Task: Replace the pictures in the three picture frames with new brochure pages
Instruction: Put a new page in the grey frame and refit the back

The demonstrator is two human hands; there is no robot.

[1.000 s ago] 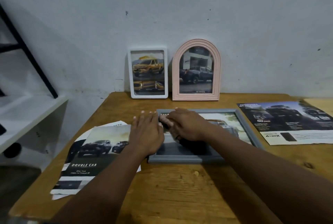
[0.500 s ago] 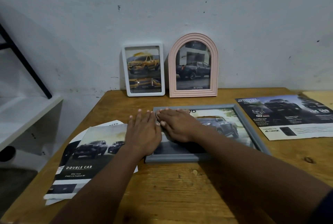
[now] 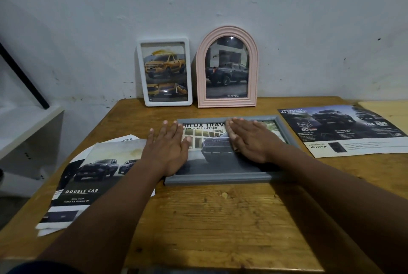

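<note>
A grey picture frame (image 3: 220, 178) lies flat in the middle of the wooden table (image 3: 220, 225), holding a brochure page of a dark pickup. My left hand (image 3: 167, 150) lies flat with straight fingers over the frame's left edge. My right hand (image 3: 251, 139) presses flat on the page inside the frame, fingers pointing to the far left. Against the wall stand a white rectangular frame (image 3: 164, 72) with a yellow truck picture and a pink arched frame (image 3: 227, 67) with a dark pickup picture.
Loose brochure pages (image 3: 92, 176) lie stacked at the table's left, under my left forearm. Another dark brochure sheet (image 3: 344, 130) lies at the right. A white shelf (image 3: 26, 128) with a black diagonal bar stands to the left of the table.
My hands have spread apart across the grey frame: the right hand slid to the right over the page, uncovering the page's title text. The view has shifted slightly.
</note>
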